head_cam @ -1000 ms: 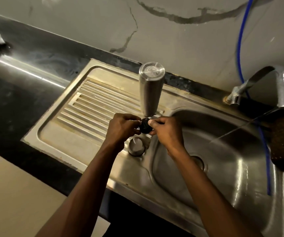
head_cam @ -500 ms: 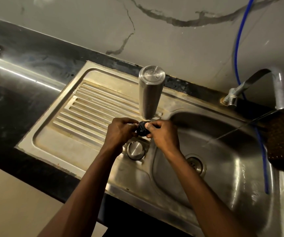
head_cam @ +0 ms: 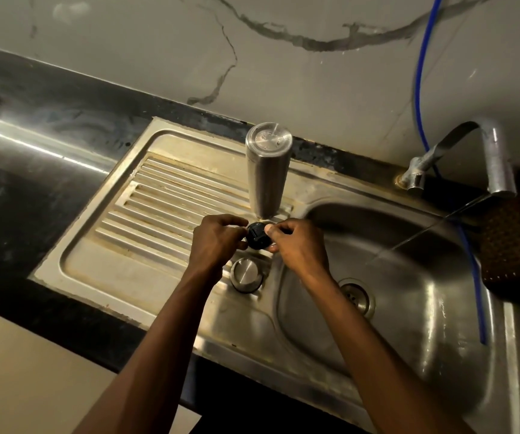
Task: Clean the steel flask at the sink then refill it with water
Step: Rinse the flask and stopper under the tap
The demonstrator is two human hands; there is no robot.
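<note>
A blue hose hangs down the veined marble wall and runs on along the right side of the basin, passing behind a chrome tap at the sink's far right corner; a thin stream of water slants from the tap into the bowl toward the round drain. A dark woven item sits at the right edge, too dim to identify. The steel flask, a smooth brushed cylinder, stands upside down on the inner end of the ribbed drainboard, close to the sink's far rim. Just in front of it, both hands meet over the strip between drainboard and basin: the left hand and right hand each pinch a small black round cap with curled fingertips. A shiny steel lid lies flat on the sink surface just nearer than the hands, apart from them.
</note>
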